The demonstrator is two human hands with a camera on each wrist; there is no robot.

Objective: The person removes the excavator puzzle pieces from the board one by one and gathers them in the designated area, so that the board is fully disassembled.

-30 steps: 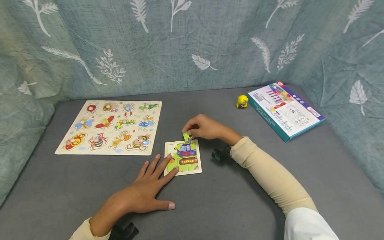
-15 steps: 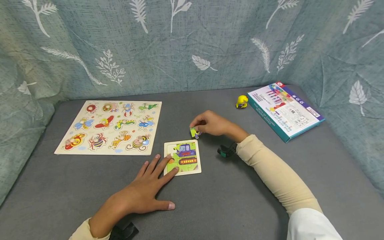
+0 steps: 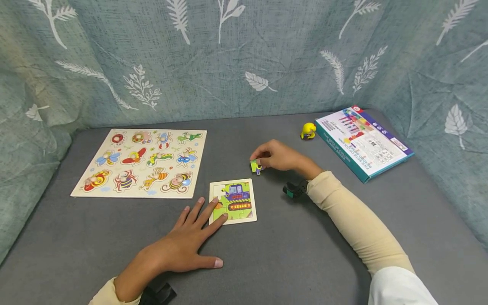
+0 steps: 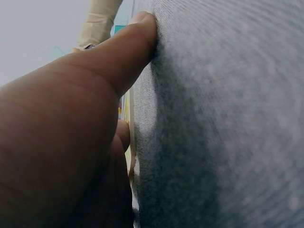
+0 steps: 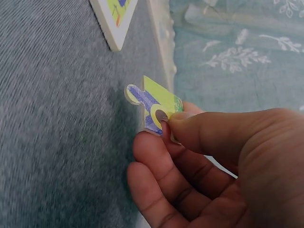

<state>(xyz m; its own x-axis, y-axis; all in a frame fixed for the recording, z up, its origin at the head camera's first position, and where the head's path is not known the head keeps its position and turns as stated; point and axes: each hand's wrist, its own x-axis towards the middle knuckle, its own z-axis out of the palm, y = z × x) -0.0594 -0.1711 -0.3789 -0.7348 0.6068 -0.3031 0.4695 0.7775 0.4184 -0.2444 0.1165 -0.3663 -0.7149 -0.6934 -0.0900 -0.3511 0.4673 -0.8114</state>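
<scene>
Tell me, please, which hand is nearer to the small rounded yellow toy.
Right: the right hand is in front and left of the yellow toy. The left hand is much farther left, touching the square cream-framed puzzle.

The readable print stands on the boxed set (image 3: 364,144) at the right of the table. On its white face, capital lettering (image 3: 358,156) reads "FIVE SETS OF COLUMN", with a further line too small to make out surely. Similar lettering (image 3: 337,148) runs along the teal side, only partly legible. The face also carries a barcode (image 3: 328,126) and a block of tiny symbols (image 3: 374,143). The purple edge bears white round icons (image 3: 379,126), and a red badge (image 3: 356,109) at the corner is illegible.
</scene>
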